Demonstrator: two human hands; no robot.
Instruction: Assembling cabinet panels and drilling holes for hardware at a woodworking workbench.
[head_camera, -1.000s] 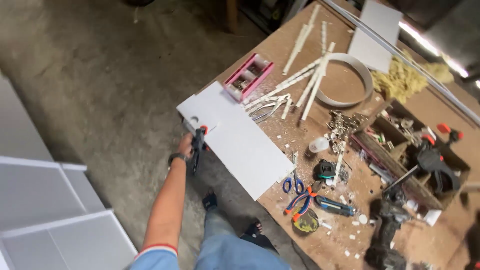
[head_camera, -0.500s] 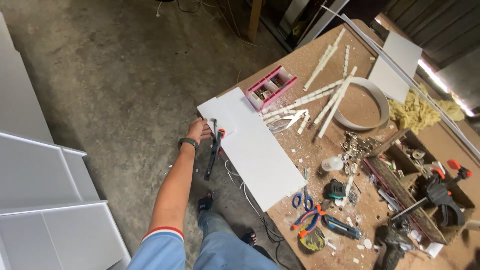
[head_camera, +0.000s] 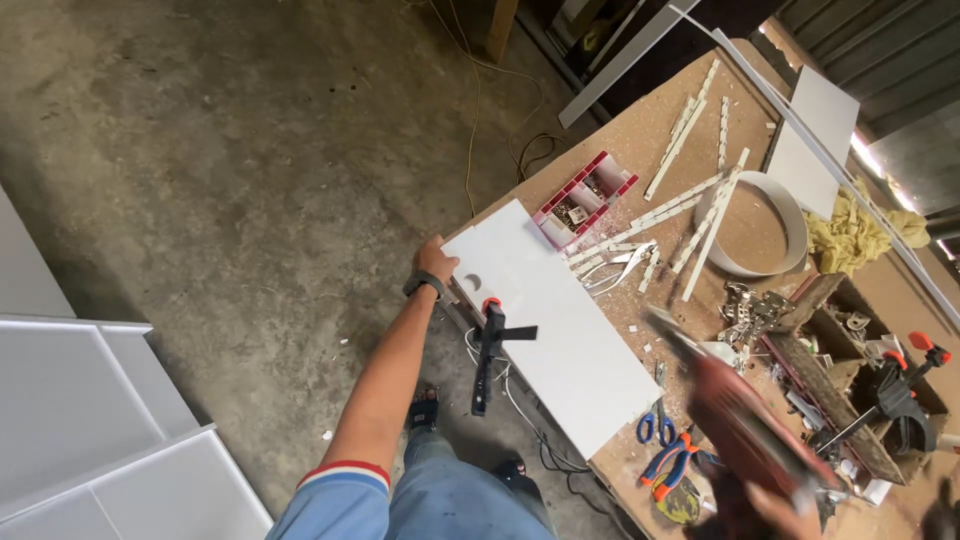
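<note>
A white panel lies along the near edge of the workbench. My left hand grips its far left corner, with a watch on the wrist. A black bar clamp with an orange knob holds the panel's edge just right of that hand and hangs below the bench. At the bottom right my right hand holds a red power tool, blurred by motion, above the bench's tool clutter.
A red parts tray, white strips, a white ring, pliers and scissors and another clamp crowd the bench. White cabinet panels lie on the concrete floor at left. Cables trail below the bench.
My left hand has left the clamp and moved up to the panel's corner. My right hand has come into view with the red power tool. The view has shifted.
</note>
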